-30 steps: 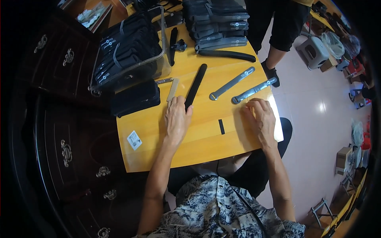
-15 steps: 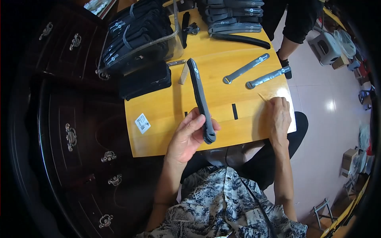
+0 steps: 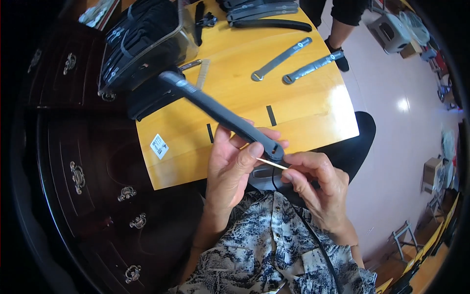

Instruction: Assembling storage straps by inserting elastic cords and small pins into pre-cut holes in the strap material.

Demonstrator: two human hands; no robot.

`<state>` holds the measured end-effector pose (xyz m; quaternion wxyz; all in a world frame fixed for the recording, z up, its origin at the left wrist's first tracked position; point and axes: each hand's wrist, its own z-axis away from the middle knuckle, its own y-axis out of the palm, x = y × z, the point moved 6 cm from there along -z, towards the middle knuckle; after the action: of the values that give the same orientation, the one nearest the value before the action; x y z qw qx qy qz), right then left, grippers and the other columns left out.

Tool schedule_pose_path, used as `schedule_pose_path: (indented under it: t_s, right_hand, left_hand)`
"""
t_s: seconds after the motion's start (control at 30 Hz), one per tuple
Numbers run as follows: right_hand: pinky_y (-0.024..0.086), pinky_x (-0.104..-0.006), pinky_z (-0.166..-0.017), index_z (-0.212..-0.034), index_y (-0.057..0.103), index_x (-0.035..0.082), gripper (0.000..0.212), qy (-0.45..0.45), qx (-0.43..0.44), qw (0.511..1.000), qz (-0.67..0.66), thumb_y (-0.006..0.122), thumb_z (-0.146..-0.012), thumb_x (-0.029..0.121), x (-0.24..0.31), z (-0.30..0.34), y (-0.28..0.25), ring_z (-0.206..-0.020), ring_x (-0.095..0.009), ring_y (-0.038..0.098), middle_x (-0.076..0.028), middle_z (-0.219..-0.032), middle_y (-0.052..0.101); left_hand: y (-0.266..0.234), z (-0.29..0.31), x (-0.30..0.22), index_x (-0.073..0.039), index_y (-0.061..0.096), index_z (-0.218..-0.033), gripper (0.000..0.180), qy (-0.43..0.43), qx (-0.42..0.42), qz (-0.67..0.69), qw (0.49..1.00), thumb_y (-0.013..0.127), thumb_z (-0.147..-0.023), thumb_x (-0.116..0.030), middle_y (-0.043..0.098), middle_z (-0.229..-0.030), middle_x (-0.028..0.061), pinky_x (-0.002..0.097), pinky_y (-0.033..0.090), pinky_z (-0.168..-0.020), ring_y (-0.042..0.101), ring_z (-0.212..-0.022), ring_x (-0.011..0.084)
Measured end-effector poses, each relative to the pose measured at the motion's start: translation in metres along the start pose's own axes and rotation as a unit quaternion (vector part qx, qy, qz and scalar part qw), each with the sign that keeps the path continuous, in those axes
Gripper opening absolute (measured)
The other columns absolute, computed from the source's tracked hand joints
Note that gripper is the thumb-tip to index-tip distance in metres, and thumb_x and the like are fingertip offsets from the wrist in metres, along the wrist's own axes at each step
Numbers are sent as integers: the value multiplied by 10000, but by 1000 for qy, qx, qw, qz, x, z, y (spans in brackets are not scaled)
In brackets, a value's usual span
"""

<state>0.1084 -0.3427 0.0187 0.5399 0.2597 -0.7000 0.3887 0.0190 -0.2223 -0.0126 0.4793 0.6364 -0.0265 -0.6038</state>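
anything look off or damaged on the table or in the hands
Nothing looks spilled or broken. Slightly odd: on the table, the rightmost grey strap looks glossy and rippled, unlike its smoother neighbour. The dark strap in the left hand blurs at its far end, so damage there can't be judged.

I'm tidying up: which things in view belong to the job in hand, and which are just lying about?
Job:
- dark strap in left hand
- pale stick in right hand
- probably two grey straps

Seemingly lying about:
- white label
- cardboard box
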Motion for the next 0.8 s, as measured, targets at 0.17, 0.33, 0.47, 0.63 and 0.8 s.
schedule_pose_path:
  t_s: [0.17,0.33,0.47,0.63,0.8]
  right_hand:
    - [481,-280,-575,-1041,623,14,263,-53,-32,995,82,668,-786,-31,8,-4,-14,-647,-197,604,-95,-786,634]
    - [456,-306,-554,-1033,635,23,286,-108,-87,984,109,671,-755,-37,9,-3,-21,-602,-203,553,-75,-756,616]
    - [454,-308,-550,-1037,641,43,284,-106,-83,979,150,668,-762,-19,12,-6,-20,-607,-208,551,-68,-755,617]
    - [463,-303,-547,-1074,635,57,319,-95,-41,977,185,673,-762,2,13,-6,-16,-623,-207,561,-71,-758,628]
    - [467,-313,-539,-1115,627,53,358,-79,-16,987,137,672,-762,15,8,-5,-16,-600,-200,565,-88,-736,623]
  left_hand:
    - [1,-3,6,-24,411,-1206,342,45,33,-62,996,569,-902,-19,581,-1146,212,411,485,-940,581,-1101,295]
    - [4,-8,10,-10,439,-1203,329,52,-6,-57,997,577,-905,-24,579,-1177,215,367,495,-930,583,-1105,280]
    - [5,-9,11,4,445,-1196,327,71,-17,-69,995,584,-899,-8,582,-1176,222,354,503,-918,594,-1090,277]
    - [1,-10,12,22,457,-1193,337,85,-23,-67,994,589,-883,25,590,-1166,235,360,500,-927,603,-1079,287]
    - [-3,-7,13,34,472,-1189,344,82,-15,-67,994,599,-870,40,598,-1153,242,365,497,-937,608,-1074,296]
